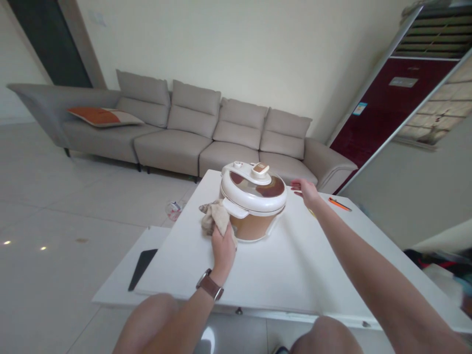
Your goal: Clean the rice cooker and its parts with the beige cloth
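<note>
Cloth (217,216) crumples in left fingers (229,238) beside the round, glossy cooker (254,199).

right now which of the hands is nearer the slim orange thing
Right. The right hand is left of the slim orange thing, apart from it; the left hand is farther off, holding a beige cloth beside the cooker.

left hand (223,248) part-hidden, air conditioner (403,98) cropped

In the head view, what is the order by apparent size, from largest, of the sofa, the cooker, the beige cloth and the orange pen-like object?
1. Sofa
2. Cooker
3. Beige cloth, partly hidden by the left hand
4. Orange pen-like object
</note>
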The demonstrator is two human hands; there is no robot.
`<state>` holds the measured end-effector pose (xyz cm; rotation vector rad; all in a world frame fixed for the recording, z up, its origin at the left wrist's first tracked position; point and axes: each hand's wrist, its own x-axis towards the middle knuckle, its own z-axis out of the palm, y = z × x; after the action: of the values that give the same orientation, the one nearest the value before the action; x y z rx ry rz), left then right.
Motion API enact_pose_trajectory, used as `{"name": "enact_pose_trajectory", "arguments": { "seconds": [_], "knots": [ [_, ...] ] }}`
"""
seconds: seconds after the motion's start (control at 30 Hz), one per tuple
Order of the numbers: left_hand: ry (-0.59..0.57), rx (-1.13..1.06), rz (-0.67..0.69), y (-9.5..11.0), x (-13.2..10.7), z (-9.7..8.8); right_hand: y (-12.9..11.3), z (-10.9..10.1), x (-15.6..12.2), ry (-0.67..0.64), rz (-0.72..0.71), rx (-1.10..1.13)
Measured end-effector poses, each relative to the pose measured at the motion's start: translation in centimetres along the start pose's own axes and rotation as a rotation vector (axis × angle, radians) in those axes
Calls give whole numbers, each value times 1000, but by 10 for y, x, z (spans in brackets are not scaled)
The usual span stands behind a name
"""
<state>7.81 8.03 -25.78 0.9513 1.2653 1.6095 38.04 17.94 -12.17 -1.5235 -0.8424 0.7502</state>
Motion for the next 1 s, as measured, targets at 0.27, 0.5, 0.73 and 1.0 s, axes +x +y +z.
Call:
{"name": "enact_pose_trajectory", "arguments": {
  "seconds": [0.27,0.5,0.73,1.0],
  "knots": [
    [-5,33,-72,0,-1,1,11,42,53,-348,249,38],
    [-21,56,-85,-4,-1,2,14,64,76,-510,312,101],
    [-18,116,47,-6,9,2,25,52,59,-419,192,119],
    [-144,28,129,3,55,5,43,-17,9,-213,119,146]
  ]
}}
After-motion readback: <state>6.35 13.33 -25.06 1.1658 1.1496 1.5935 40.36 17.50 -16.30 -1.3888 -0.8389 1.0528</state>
